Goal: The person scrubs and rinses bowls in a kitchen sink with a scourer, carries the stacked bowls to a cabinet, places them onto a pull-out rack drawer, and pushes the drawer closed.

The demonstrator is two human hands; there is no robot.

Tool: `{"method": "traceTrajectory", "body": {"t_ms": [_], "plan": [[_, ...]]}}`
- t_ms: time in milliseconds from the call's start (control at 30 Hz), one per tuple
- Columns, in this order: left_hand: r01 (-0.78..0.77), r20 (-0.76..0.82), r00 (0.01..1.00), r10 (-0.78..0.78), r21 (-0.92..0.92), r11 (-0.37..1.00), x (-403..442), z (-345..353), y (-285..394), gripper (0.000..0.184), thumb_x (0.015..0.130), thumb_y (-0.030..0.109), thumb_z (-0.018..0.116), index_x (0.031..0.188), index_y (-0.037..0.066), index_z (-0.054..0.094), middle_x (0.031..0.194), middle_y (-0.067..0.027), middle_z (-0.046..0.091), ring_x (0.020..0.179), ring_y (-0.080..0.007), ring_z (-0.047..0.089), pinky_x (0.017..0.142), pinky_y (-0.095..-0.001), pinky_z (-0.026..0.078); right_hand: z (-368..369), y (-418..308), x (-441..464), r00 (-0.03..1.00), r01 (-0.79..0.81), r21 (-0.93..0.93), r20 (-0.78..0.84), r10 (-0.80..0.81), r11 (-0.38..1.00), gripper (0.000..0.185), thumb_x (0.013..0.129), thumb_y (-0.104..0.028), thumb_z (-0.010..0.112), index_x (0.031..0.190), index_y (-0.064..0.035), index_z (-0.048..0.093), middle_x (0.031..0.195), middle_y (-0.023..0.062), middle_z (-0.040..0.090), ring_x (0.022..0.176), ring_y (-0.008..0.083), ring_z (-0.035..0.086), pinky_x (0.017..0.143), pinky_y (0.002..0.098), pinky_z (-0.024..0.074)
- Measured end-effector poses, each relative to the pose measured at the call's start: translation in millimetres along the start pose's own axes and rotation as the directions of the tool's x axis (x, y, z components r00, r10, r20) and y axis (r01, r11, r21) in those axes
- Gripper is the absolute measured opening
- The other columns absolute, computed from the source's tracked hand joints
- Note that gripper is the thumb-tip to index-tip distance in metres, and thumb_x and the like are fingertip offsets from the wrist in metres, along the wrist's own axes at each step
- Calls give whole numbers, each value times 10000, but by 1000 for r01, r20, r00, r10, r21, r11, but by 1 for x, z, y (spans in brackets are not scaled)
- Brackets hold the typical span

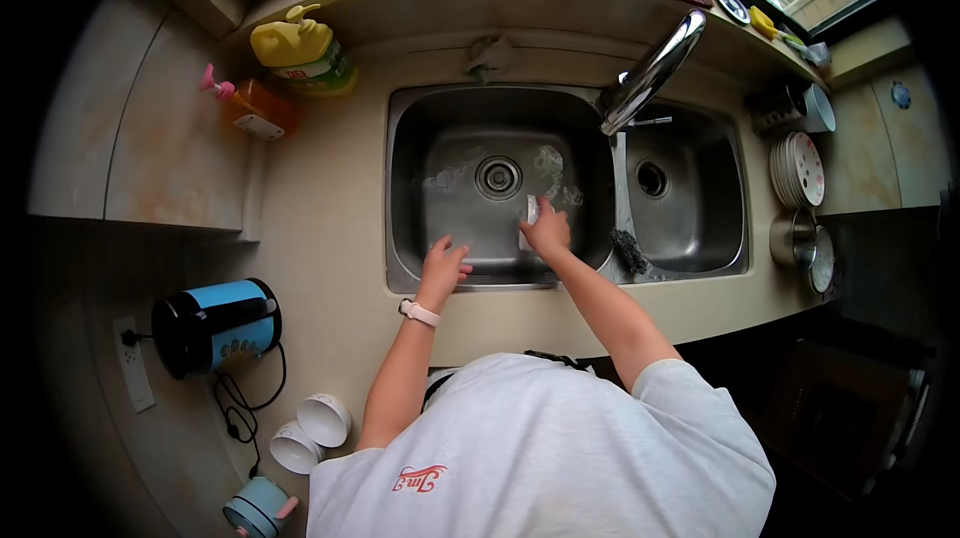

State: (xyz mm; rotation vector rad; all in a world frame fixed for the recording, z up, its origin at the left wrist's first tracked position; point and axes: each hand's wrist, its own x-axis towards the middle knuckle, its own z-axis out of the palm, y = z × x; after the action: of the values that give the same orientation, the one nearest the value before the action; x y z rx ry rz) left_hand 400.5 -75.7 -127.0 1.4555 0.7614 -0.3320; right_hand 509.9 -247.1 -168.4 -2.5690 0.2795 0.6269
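My right hand (pixel 547 232) is closed round a narrow white block that looks like a sponge (pixel 531 206), low in the larger basin of the steel sink (pixel 402 228). Whitish suds (pixel 549 166) lie on the basin floor near the round drain (pixel 498 178). Over the near left part of the same basin, my left hand (pixel 442 270) hangs with its fingers spread and nothing in it. A pale band circles the left wrist.
A chrome faucet (pixel 655 73) arches over the divider, where a dark scrubber (pixel 630 251) lies. Soap bottles (pixel 300 53) stand at left, beyond a blue kettle (pixel 220 323) and white bowls (pixel 325 420). Stacked plates (pixel 797 169) and a pot (pixel 793 238) stand right.
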Motion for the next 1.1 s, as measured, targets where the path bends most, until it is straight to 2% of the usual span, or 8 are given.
{"method": "traceTrajectory", "body": {"t_ms": [233, 333, 600, 800, 900, 967, 1033, 1100], "plan": [[158, 58, 986, -159, 15, 987, 6, -43, -13, 504, 838, 245, 513, 1269, 13, 395, 1134, -105, 517, 839, -173, 590, 696, -257, 468, 72, 27, 54, 973, -225, 455, 146, 177, 862, 657, 663, -134, 627, 1263, -66, 368, 1080, 233, 506, 970, 367, 549, 826, 402, 466], [177, 74, 982, -172, -63, 982, 10, -49, -11, 583, 813, 240, 570, 1301, 15, 343, 1178, -121, 486, 868, -174, 582, 723, -259, 467, 62, 20, 43, 867, -496, 741, 454, 207, 453, 614, 659, -21, 556, 1240, -7, 359, 1084, 184, 509, 948, 319, 565, 820, 374, 473], [-191, 196, 954, 226, -180, 965, 28, -14, 31, 744, 691, 98, 700, 1305, -8, 293, 1223, -162, 426, 990, -204, 542, 804, -300, 468, 18, -15, 23, 782, -371, 925, 356, -511, 77, 606, 583, 145, 394, 1158, -39, 446, 1079, 107, 515, 1059, 246, 496, 871, 330, 441], [-314, 233, 925, 302, 16, 949, 28, -16, 49, 579, 627, 81, 738, 1119, -15, 448, 1080, -123, 522, 880, -175, 593, 729, -275, 496, -1, -24, 4, 732, -537, 839, 414, -541, -84, 546, 628, 98, 420, 1152, -54, 459, 1062, 75, 521, 935, 230, 516, 717, 312, 453], [-468, 184, 884, 431, 300, 831, 12, -12, 63, 522, 572, 97, 750, 1016, 13, 489, 996, -107, 558, 809, -191, 617, 666, -291, 510, -11, -27, 0, 777, -481, 830, 553, -299, 283, 510, 661, 19, 489, 1163, -66, 460, 1082, 64, 526, 962, 224, 511, 746, 375, 446], [-601, 181, 668, 722, 704, 379, 4, -10, 67, 512, 550, 92, 737, 1000, 28, 500, 912, -95, 552, 771, -207, 601, 652, -305, 496, -10, -13, 1, 864, -306, 828, 449, -227, 471, 484, 669, -59, 534, 1150, -73, 476, 1124, 83, 511, 1022, 261, 495, 816, 469, 416], [-575, 171, 629, 758, 759, 306, -3, -10, 73, 520, 515, 111, 743, 977, 41, 513, 898, -99, 544, 748, -249, 582, 649, -333, 483, -32, 11, -10, 838, 545, 435, -317, -444, 717, 472, 670, -85, 527, 1141, -76, 491, 1168, 123, 472, 1109, 315, 436, 921, 542, 322], [-574, 111, 533, 839, 776, 262, -6, -17, 75, 530, 507, 108, 753, 976, 44, 513, 885, -91, 540, 745, -245, 582, 631, -340, 481, -61, 39, -19, 704, 567, -4, -518, -487, 824, 478, 672, -83, 516, 1149, -80, 494, 1195, 158, 433, 1157, 364, 367, 987, 531, 245]]}}
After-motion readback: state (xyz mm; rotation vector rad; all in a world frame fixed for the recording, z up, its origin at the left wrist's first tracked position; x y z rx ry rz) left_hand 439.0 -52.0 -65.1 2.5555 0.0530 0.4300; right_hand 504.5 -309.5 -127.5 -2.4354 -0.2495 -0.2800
